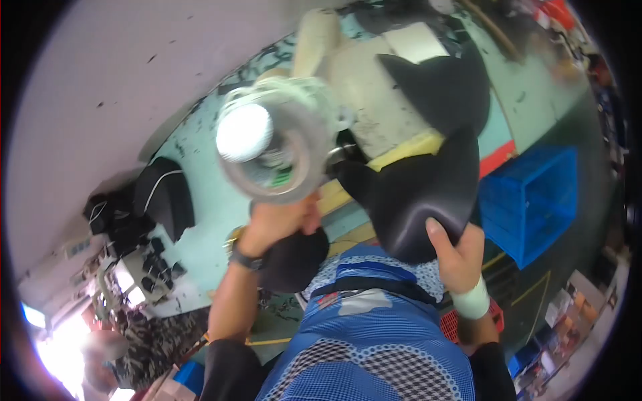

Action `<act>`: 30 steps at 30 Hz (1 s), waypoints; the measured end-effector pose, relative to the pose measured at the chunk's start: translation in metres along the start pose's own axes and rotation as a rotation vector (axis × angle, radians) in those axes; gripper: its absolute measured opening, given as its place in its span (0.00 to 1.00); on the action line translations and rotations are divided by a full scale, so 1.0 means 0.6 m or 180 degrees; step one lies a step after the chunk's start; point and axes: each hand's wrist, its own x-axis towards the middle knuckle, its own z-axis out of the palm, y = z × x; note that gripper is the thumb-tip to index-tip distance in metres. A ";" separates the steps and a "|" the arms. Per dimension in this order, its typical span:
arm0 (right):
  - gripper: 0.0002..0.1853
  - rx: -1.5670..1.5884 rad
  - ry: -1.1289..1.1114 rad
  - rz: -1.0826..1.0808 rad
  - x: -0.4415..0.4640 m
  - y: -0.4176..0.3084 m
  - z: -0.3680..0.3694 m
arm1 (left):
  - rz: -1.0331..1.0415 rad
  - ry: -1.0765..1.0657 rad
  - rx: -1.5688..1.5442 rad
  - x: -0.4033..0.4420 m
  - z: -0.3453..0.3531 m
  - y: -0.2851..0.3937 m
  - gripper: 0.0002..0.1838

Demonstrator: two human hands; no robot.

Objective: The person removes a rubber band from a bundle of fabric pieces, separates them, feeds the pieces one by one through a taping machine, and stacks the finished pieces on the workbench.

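My right hand [458, 257] grips the lower edge of a curved black sheet piece [414, 197], thumb on top, above the front edge of the bench. My left hand [284, 220] is closed beneath a round lamp-like head [277, 144] with a bright white disc; what its fingers hold is hidden. A rounded black piece [294, 260] lies just below my left hand. Beyond my right hand, another black sheet piece [445, 90] rests on a pale board [374, 87]. A yellow strip [408, 150] shows behind the held piece.
A blue crate [528, 204] stands right of the bench [221, 194]. Black pieces [164, 197] with white cord lie at the left. A person in camouflage clothing [150, 344] is at the lower left. A red basket [495, 314] is beside my right wrist.
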 end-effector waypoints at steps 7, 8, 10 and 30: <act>0.18 -0.1507 0.1050 -0.2150 0.204 0.033 -0.023 | 0.0998 0.1126 0.3439 -0.072 -0.120 -0.083 0.18; 0.18 -0.2009 0.0807 -0.2066 0.202 0.068 0.010 | 0.1023 0.1109 0.3417 -0.084 -0.112 -0.115 0.18; 0.17 -0.1828 0.0628 -0.2057 0.157 0.109 0.085 | -0.0068 0.0949 0.4707 -0.096 -0.103 -0.160 0.18; 0.12 0.3131 -0.2318 0.2829 0.017 0.022 0.212 | -0.0376 -0.0498 0.1053 -0.027 -0.072 0.000 0.10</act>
